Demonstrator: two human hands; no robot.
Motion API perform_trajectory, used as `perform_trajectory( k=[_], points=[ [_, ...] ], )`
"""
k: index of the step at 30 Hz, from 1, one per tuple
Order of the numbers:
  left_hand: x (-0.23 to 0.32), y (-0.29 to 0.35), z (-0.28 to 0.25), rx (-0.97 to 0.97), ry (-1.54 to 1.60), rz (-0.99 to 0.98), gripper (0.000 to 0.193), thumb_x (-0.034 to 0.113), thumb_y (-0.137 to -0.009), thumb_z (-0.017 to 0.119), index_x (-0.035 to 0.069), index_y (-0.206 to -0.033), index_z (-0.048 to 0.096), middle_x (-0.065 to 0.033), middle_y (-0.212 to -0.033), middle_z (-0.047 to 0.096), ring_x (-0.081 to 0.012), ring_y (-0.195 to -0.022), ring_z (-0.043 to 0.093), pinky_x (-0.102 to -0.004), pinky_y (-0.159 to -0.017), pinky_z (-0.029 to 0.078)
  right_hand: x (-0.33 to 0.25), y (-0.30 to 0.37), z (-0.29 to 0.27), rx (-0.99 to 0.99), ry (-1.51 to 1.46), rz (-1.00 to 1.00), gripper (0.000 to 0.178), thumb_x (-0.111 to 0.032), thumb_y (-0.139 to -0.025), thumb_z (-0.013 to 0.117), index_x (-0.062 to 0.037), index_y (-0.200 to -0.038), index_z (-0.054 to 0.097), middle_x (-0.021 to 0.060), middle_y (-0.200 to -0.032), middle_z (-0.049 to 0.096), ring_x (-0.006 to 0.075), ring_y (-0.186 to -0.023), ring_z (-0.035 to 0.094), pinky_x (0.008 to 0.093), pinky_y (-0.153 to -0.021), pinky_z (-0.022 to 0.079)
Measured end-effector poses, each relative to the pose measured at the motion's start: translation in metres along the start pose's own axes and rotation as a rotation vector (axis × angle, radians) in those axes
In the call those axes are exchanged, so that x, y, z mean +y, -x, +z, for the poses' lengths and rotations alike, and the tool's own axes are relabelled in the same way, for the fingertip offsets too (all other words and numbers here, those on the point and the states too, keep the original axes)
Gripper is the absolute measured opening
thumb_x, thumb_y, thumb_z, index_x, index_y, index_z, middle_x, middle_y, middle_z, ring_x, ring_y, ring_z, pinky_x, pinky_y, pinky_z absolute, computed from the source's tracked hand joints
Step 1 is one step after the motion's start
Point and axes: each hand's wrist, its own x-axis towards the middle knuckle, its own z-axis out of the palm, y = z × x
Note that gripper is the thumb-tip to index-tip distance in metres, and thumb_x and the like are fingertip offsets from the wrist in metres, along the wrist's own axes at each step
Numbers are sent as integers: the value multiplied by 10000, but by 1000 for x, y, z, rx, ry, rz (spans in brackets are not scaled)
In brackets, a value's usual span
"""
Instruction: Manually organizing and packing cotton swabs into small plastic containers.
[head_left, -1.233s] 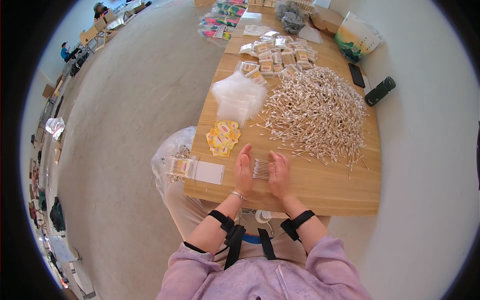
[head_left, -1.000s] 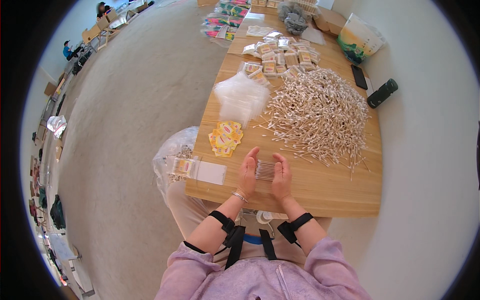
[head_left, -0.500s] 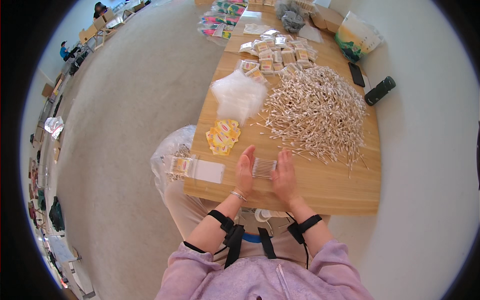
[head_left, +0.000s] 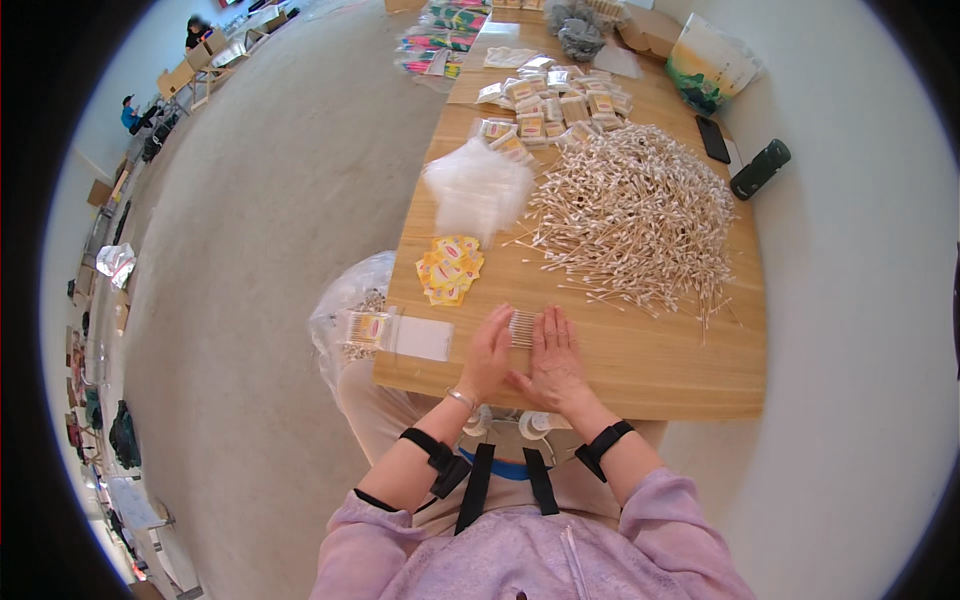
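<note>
A neat row of cotton swabs (head_left: 522,329) lies side by side on the wooden table between my hands. Along its left end stands my left hand (head_left: 486,352), fingers stretched out and the palm turned inward. My right hand (head_left: 556,362) lies flat, fingers straight, covering the right part of the row. Both thumbs come close together below the swabs. Beyond them spreads a big heap of loose cotton swabs (head_left: 635,220). Yellow printed cards (head_left: 448,270) lie in a small pile left of my hands, near a white card (head_left: 424,339) and a packed bag of swabs (head_left: 368,328) at the table's left edge.
Clear plastic bags (head_left: 480,187) are stacked left of the heap. Several filled swab packets (head_left: 560,108) pile up farther back. A black phone (head_left: 712,139) and a dark bottle (head_left: 760,170) stand along the right wall. A clear sack (head_left: 338,320) hangs beside the table's left edge.
My right hand has turned palm-down and slid left over part of the swab row. My left hand has shifted slightly toward me, and the hands are closer together.
</note>
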Motion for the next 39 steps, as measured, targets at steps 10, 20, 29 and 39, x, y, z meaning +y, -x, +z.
perform_trajectory(
  k=[10, 20, 29, 39],
  points=[
    [39, 40, -10, -297, -978, 308, 603, 459, -842, 587, 108, -1322, 490, -112, -971, 454, -286, -981, 435, -461, -1007, 287, 7, 0, 13, 40, 77, -23, 1054, -568, -744, 615, 95, -1432, 169, 275, -1514, 122, 390, -1428, 84, 469, -1165, 66],
    [38, 36, -6, -310, -960, 272, 638, 513, -865, 527, 131, -1368, 439, -114, -984, 466, -298, -994, 427, -437, -991, 268, 10, -1, 16, 60, 172, -41, 1035, -552, -750, 604, 93, -1432, 168, 271, -1519, 112, 388, -1433, 69, 470, -1166, 60],
    [37, 33, -1, -293, -972, 231, 689, 519, -858, 533, 121, -1405, 400, -108, -952, 461, -278, -925, 432, -428, -959, 268, 9, 0, 13, 30, 161, -25, 971, -526, -787, 567, 85, -1434, 178, 264, -1521, 117, 380, -1434, 78, 465, -1167, 67],
    [17, 19, -9, 34, -518, 35, 236, 121, -835, 645, 37, -1050, 598, -119, -844, 566, -273, -755, 553, -371, -731, 453, 1, 2, -3, 23, 10, 2, 1073, -631, -760, 579, 105, -1426, 172, 275, -1510, 132, 387, -1427, 88, 466, -1162, 75]
  ],
)
